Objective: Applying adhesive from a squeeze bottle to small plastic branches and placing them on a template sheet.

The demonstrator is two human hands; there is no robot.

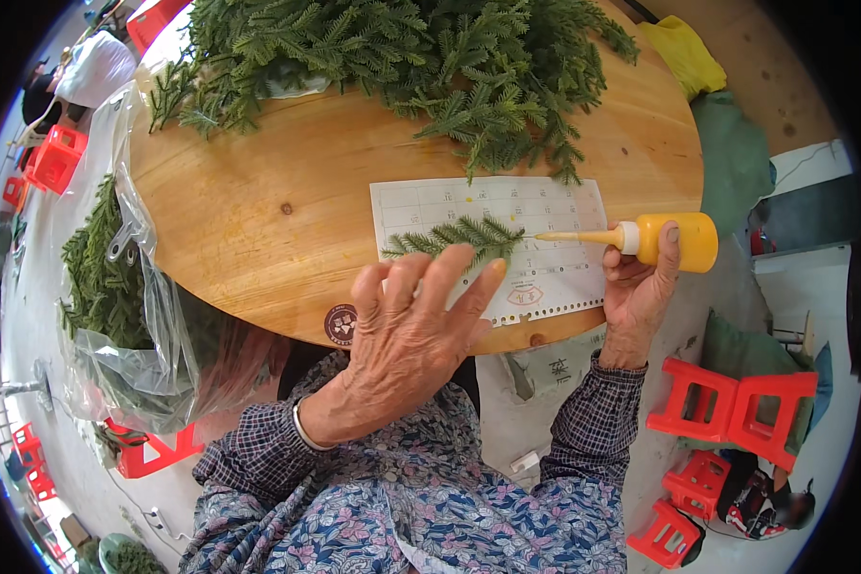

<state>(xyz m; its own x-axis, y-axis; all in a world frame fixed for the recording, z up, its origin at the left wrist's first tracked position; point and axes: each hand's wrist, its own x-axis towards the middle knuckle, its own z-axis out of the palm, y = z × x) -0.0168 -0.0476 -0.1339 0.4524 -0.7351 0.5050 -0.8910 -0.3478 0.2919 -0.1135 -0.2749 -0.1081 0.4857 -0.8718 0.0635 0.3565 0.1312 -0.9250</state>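
My right hand (638,297) is wrapped round a yellow squeeze bottle (684,242) with a white collar, tilted on its side. Its long thin nozzle points left, and the tip is at the stem end of a green artificial pine sprig (459,235). The sprig lies on a white calendar sheet (402,203) on the wooden table. Over the sheet's lower left part is my left hand (407,330), back up, fingers spread, with fingertips close to the sprig's near side. Whether those fingertips touch the sprig I cannot tell. A yellow smear shows on one fingertip.
A large heap of pine sprigs (402,57) covers the far side of the round wooden table (249,230). At left hangs a clear plastic bag (143,383) with more greenery. Red stools (694,402) stand at right, near a yellow cloth (687,57). Another person (96,72) is at far left.
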